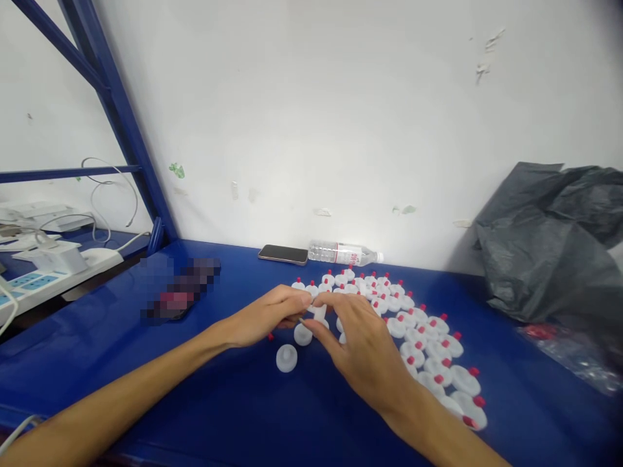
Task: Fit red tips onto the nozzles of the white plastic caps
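My left hand (272, 314) and my right hand (357, 337) meet above the blue table, fingertips almost touching. The fingers of the left are curled closed; what they grip is hidden. On the right, thumb and index finger bend inward in a pinch. A white plastic piece (320, 312) shows between them, though I cannot tell whether it is held or stands behind. Just below the hands lie a round white plastic cap (287, 358) without a red tip and another white cap (302, 335), partly covered. A small red tip (270, 336) lies beside the left hand.
Many round white caps with red tips (439, 350) spread across the blue table (272, 415) to the right. Against the wall lie a phone (283, 254) and a clear bottle (341, 253). A dark plastic bag (549, 240) is at right, a power strip (58, 279) at left.
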